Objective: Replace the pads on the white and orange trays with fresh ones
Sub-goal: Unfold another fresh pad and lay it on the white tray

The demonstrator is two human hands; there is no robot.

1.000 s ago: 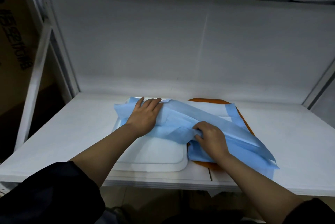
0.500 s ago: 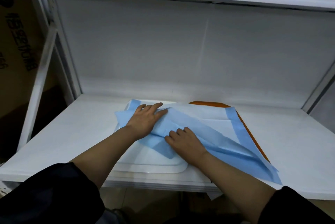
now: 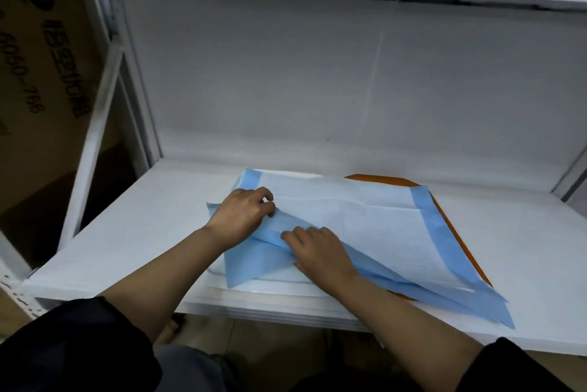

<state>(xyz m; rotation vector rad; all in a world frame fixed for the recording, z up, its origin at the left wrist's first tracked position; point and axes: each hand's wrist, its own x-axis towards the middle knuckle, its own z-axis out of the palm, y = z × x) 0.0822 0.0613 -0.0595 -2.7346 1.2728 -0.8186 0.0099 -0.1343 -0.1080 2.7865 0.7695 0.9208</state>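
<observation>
both hands (image 3: 244, 220) on blue pad (image 3: 365, 226)

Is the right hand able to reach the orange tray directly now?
Probably not: the blue pad covers most of the orange tray, and the right hand rests on top of the pad.

Pad (image 3: 365, 226): pale blue with darker blue borders, spread across both trays, partly unfolded; near-left corner folded over, blue backing up.
White tray (image 3: 263, 291): left, on shelf, mostly covered; front rim visible.
Orange tray (image 3: 457, 237): right, touching white tray; back corner and right edge showing.
</observation>
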